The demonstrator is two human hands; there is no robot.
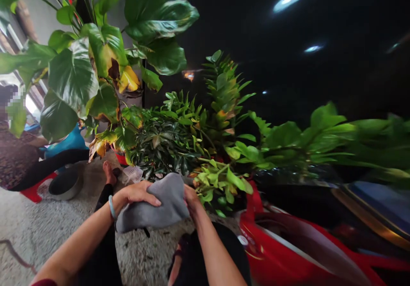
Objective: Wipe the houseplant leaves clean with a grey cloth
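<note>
A soft grey piece of cloth (160,205) is stretched between my two hands, above the floor and between my knees. My left hand (141,194) is closed on its left part, thumb lying across the top and the other fingers mostly hidden. On that wrist sits a pale bangle (112,207). At the cloth's right edge is my right hand (191,198), gripping it with fingers largely out of sight behind the fabric. A small dark bit (146,232) pokes out under the cloth; I cannot make out what it is.
Leafy potted plants (166,136) stand close in front. At right is an open red bag (288,243). To the left, a person (19,158) sits on a red stool (35,188), near a grey basin (65,183) on the rough concrete floor (45,222).
</note>
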